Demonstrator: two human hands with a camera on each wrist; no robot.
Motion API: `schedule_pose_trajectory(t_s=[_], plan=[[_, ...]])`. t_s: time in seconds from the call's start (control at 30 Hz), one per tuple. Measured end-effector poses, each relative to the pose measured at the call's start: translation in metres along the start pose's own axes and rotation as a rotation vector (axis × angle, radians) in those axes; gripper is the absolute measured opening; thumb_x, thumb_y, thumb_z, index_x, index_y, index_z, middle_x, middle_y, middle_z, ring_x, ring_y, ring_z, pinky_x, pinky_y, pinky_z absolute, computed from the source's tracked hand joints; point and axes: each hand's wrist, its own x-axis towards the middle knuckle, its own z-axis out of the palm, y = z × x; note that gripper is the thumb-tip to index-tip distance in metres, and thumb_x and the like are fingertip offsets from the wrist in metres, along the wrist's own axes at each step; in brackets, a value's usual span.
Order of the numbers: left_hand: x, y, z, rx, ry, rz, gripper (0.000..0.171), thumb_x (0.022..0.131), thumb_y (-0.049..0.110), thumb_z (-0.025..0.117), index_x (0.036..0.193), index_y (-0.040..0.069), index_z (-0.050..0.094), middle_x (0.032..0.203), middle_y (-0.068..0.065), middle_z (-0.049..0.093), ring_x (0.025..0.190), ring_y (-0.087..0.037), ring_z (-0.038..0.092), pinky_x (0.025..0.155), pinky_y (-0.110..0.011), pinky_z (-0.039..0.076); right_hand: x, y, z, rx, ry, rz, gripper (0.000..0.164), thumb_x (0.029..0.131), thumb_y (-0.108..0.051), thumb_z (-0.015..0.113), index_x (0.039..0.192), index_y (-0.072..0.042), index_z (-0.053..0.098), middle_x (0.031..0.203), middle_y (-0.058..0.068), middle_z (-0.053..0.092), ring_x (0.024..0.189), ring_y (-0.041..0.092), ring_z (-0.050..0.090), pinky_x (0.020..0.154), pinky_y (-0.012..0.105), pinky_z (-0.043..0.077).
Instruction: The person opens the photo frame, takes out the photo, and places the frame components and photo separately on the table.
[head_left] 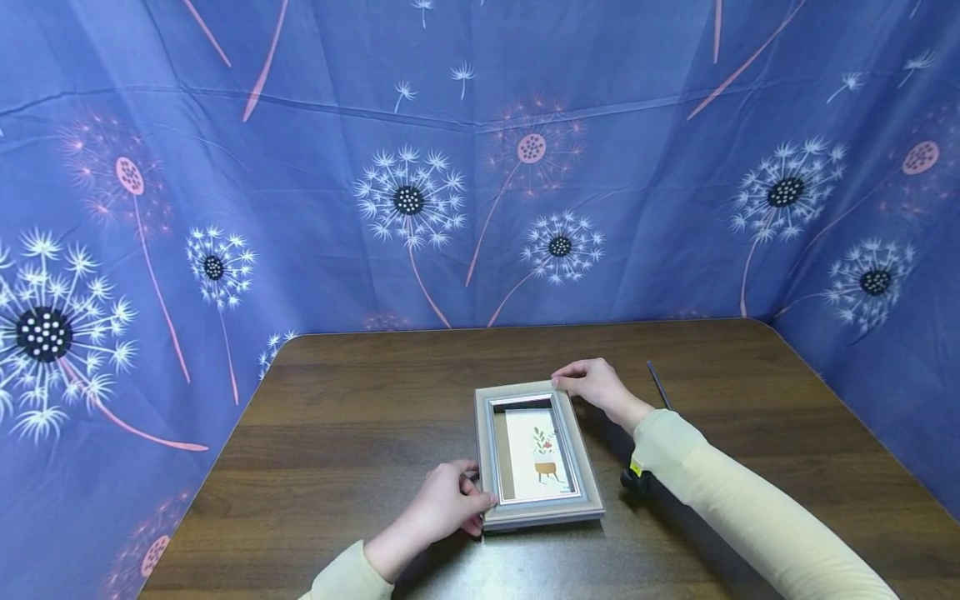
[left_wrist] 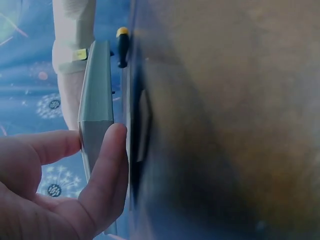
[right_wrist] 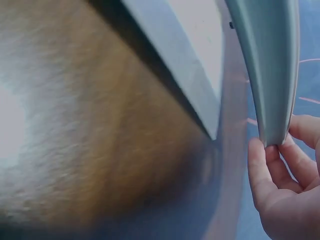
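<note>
A grey picture frame [head_left: 585, 454] is held a little above the table between both hands. My left hand [head_left: 442, 504] pinches its near left corner, thumb on the face and fingers on the back. At the far right corner my right hand [head_left: 600, 387] grips the rim between thumb and fingers. Through the frame's opening shows a white picture [head_left: 522, 454] of a potted plant, set off from the left and top edges of the opening. The right wrist view shows a pale flat panel [right_wrist: 185, 65] below the frame, apart from it.
A screwdriver lies on the brown wooden table [head_left: 337, 417] to the right, its dark shaft [head_left: 658, 385] pointing away and its black and yellow handle [head_left: 636, 478] partly under the right sleeve. A blue curtain [head_left: 480, 167] with dandelion prints hangs behind the table.
</note>
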Motion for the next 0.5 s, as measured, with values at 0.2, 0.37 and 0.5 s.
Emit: schedule_pose_trajectory(t_s=[0.2,0.37,0.5], plan=[[0.003,0.001,-0.015,0.001,0.023,0.007,0.066,0.082,0.010,0.071,0.131,-0.018,0.038,0.069,-0.006,0.063,0.049,-0.018,0.063,0.049,-0.035,0.058,0.005,-0.013,0.001,0.069,0.010,0.012,0.029,0.089,-0.022,0.065,0.109,-0.001,0.067,0.105,0.012,0.069,0.082,0.016,0.066,0.083,0.038,0.055],[0.004,-0.001,-0.029,-0.009,0.055,0.015,0.065,0.082,0.010,0.071,0.131,-0.017,0.039,0.071,-0.006,0.062,0.050,-0.016,0.062,0.050,-0.036,0.059,0.010,-0.020,0.006,0.138,0.010,-0.010,0.030,0.089,-0.018,0.065,0.111,0.002,0.066,0.106,0.014,0.068,0.084,0.015,0.067,0.086,0.035,0.055],[0.006,-0.001,-0.038,-0.008,0.093,0.015,0.063,0.081,0.008,0.070,0.132,-0.015,0.040,0.070,-0.006,0.060,0.049,-0.016,0.062,0.050,-0.038,0.059,0.013,-0.028,0.010,0.195,0.004,-0.044,0.031,0.089,-0.013,0.064,0.113,0.006,0.063,0.110,0.018,0.067,0.089,0.016,0.067,0.089,0.034,0.055]])
